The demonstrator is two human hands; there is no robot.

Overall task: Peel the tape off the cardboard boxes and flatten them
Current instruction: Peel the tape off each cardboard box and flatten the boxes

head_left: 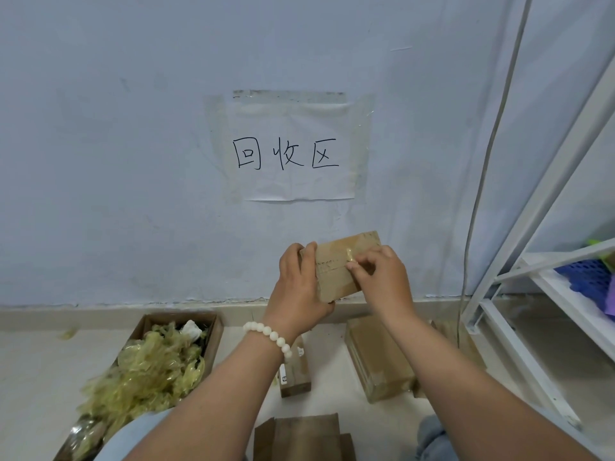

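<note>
I hold a small brown cardboard box (336, 261) up in front of the wall. My left hand (298, 287) grips its left end, fingers over the top edge and thumb beneath. My right hand (382, 277) pinches a lifted bit of clear yellowish tape (351, 256) on the seam of the box's face. Taped boxes lie on the floor below: a narrow one (294, 371) under my left wrist, a bigger one (379, 357) under my right forearm. Flattened cardboard (303, 437) lies at the bottom centre.
An open cardboard box (213, 327) at the lower left overflows with crumpled yellowish tape (149, 374). A white metal shelf frame (532, 284) stands at the right, with a blue perforated item (582, 271) on it. A paper sign (293, 151) is taped to the wall.
</note>
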